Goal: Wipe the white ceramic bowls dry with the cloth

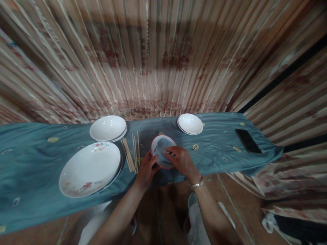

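Note:
A small bowl with a red rim (160, 146) is tilted toward me near the front edge of the table, its inside greyish blue with a dark streak. My left hand (146, 170) grips its lower left side, thumb over the rim. Curled fingers of my right hand (181, 161) are over the bowl's inside at the right; what they hold, if anything, is hidden. A silvery bracelet circles the right wrist. Several light wooden chopsticks (128, 154) lie left of the bowl.
Large floral plates (89, 170) are stacked at the left, with stacked white bowls (108, 127) behind them. Smaller white bowls (190, 123) sit back right. A black phone (247, 140) lies on the blue tablecloth (214, 146) at the right. Patterned curtains (158, 68) hang behind.

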`<state>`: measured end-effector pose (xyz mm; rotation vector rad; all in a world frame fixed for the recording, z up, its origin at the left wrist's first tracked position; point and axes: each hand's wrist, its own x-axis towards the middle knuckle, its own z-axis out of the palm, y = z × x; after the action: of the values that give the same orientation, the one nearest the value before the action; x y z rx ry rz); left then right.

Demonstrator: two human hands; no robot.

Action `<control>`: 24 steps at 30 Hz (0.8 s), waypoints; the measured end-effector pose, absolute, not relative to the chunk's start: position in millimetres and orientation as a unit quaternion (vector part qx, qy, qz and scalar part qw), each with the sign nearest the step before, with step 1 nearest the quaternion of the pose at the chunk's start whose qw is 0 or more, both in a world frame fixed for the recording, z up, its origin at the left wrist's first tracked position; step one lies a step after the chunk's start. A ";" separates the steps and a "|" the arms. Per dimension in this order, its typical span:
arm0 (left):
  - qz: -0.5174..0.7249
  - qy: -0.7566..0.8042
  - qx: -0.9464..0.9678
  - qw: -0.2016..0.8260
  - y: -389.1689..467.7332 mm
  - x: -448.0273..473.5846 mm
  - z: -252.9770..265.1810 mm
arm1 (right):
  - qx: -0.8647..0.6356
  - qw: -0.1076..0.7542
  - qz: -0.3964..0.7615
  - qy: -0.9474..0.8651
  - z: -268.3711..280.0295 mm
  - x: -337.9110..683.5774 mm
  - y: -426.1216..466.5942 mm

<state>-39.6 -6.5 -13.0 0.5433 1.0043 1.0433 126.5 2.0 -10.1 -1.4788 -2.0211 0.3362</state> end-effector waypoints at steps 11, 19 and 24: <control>0.472 0.434 0.257 0.724 -4.6 -42.3 -15.9 | -0.539 0.241 0.328 -0.737 -19.1 114.7 14.9; 0.471 0.442 0.238 0.725 -1.0 -43.6 -19.8 | -0.388 0.387 0.504 -0.667 -27.8 101.4 31.8; 0.473 0.446 0.247 0.718 -0.9 -44.1 -23.0 | -0.409 0.443 0.399 -0.691 -36.1 100.2 42.5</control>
<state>-44.1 -0.9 -23.0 0.5469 0.9861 1.0473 100.2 42.5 -36.1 -1.0144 -1.7142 0.9896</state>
